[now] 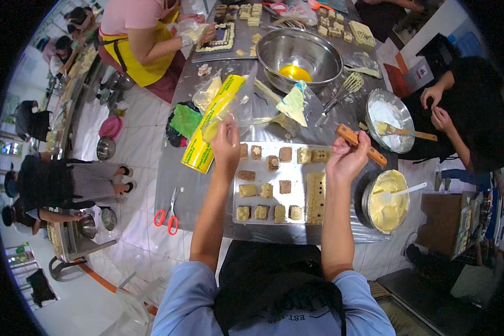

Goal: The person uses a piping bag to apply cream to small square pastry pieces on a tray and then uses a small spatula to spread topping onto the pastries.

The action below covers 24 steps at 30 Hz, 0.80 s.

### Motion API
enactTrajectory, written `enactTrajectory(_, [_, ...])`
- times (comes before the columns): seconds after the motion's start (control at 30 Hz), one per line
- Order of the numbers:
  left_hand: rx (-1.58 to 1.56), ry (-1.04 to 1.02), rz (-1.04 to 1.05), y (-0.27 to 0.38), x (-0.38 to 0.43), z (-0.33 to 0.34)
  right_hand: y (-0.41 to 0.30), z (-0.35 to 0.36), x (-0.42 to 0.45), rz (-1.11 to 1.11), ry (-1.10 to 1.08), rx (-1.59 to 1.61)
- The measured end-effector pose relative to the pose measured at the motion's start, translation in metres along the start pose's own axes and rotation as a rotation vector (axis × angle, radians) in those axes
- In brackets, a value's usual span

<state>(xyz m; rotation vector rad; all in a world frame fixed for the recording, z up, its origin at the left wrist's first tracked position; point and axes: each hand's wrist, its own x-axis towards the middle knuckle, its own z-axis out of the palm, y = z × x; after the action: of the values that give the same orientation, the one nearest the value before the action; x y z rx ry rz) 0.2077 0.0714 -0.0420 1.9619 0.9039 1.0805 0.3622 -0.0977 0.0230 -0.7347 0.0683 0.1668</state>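
My left hand (226,145) pinches a clear plastic bag (245,98) that spreads upward over the table. Beneath it lies a yellow box with green print (197,153), set at a slant. The wooden handle of a spatula (347,135) is gripped in my right hand (346,159); its thin blade points up and left. Between my forearms rests a light tray (266,164) bearing several small decorated cake pieces (248,190). A longer frosted slab (316,197) lies along the tray's right side, partly behind my right wrist.
A large steel bowl (273,46) holds yellow liquid. Right of me stand a bowl of white powder (407,140) and a bowl of pale yellow cream (388,210). Red-handled scissors (172,224) lie at left. A whisk (348,86) and a filled piping bag (294,105) lie ahead. Co-workers stand at both sides.
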Motion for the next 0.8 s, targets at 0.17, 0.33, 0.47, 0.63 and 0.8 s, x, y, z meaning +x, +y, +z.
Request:
enactTrajectory(0.17, [0.104, 0.076, 0.203, 0.006, 0.001, -0.02, -0.005, 0.01, -0.009, 0.041, -0.007, 0.006])
enactTrajectory(0.33, [0.329, 0.082, 0.322, 0.001, -0.004, -0.041, -0.007, 0.014, -0.015, 0.055, -0.014, 0.037])
enactTrajectory(0.47, [0.277, 0.109, 0.33, 0.003, -0.009, -0.053, -0.006, 0.021, -0.024, 0.065, -0.051, 0.039])
enactTrajectory(0.63, [0.158, 0.163, 0.252, 0.016, -0.015, -0.063, 0.001, 0.025, -0.033, 0.051, -0.147, -0.003])
enactTrajectory(0.8, [0.728, 0.227, 0.219, 0.048, -0.008, -0.084, 0.002, 0.024, -0.038, 0.086, -0.118, -0.003])
